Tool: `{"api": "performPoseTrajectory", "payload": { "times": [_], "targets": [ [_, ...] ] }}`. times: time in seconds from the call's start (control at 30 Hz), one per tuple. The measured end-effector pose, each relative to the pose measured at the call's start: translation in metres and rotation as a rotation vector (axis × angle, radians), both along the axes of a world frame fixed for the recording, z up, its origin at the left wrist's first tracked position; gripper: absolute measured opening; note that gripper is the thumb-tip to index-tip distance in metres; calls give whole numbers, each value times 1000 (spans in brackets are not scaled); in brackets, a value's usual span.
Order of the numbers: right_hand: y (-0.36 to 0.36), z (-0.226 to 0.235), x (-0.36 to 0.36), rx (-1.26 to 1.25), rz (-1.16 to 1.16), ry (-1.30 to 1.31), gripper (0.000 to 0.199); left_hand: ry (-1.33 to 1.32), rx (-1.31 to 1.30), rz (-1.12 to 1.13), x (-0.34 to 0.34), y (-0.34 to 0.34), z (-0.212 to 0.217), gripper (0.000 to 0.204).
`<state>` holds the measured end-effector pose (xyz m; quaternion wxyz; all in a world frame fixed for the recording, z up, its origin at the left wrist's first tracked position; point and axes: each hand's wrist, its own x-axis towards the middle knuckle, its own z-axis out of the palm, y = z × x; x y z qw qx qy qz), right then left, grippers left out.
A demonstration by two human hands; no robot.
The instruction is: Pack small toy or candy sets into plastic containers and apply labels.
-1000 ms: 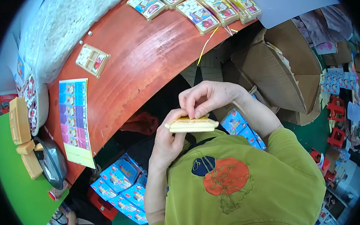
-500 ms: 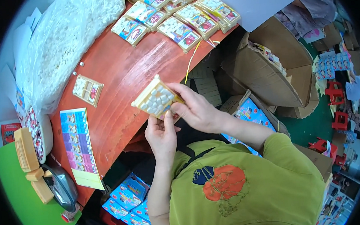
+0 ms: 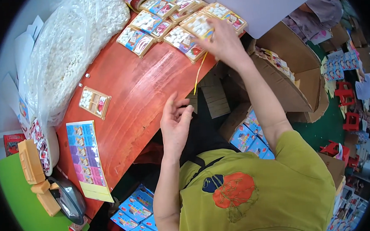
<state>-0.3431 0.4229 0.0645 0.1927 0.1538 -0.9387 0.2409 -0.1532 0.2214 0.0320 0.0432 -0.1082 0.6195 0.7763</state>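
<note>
My right hand (image 3: 225, 43) is stretched out to the far right of the table, its fingers on the edge of a cream plastic tray (image 3: 197, 25) filled with small white pieces. That tray rests among a cluster of similar trays (image 3: 136, 40), each with white pieces and a colourful printed card. My left hand (image 3: 176, 126) hovers at the table's near edge, fingers loosely bent and apart, with nothing in it. A partly filled tray (image 3: 95, 103) lies alone on the left of the red table (image 3: 129, 106).
A clear bag of white pieces (image 3: 75, 50) covers the far left. A printed card sheet (image 3: 86, 157) lies nearer, beside a tub of small packets (image 3: 38, 145). A yellow strip (image 3: 200, 74) hangs over the edge. On the right stands an open cardboard box (image 3: 284, 79).
My right hand has left my left hand and carried the tray forward to the cluster. My left hand has let go of it and stays near the table edge.
</note>
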Motion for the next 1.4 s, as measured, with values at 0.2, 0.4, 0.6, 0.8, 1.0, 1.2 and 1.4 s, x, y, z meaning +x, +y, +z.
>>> {"api": "performPoseTrajectory", "payload": {
  "times": [0.2, 0.4, 0.6, 0.8, 1.0, 1.2, 1.4],
  "targets": [
    [-11, -26, -43, 317, -82, 182, 52, -58, -94, 191, 42, -35, -6, 33],
    [-19, -25, -42, 503, -187, 173, 46, -14, -450, 381, 65, -91, -3, 19],
    [-78, -40, -4, 255, 132, 257, 44, 307, -1266, 606, 2, -166, -9, 23],
    [-177, -43, 69, 96, 547, 71, 38, 247, -1577, 475, -52, -189, -47, 46],
    [-207, -36, 91, 11, 652, -8, 34, 245, -1506, 301, -12, -166, -41, 46],
    [-242, -23, 108, -73, 730, 45, 31, 440, -1286, 367, 32, -152, -22, 43],
    [-299, -22, 164, -161, 976, -19, 26, 294, -1315, 1006, 150, -172, -14, 28]
  ]
}}
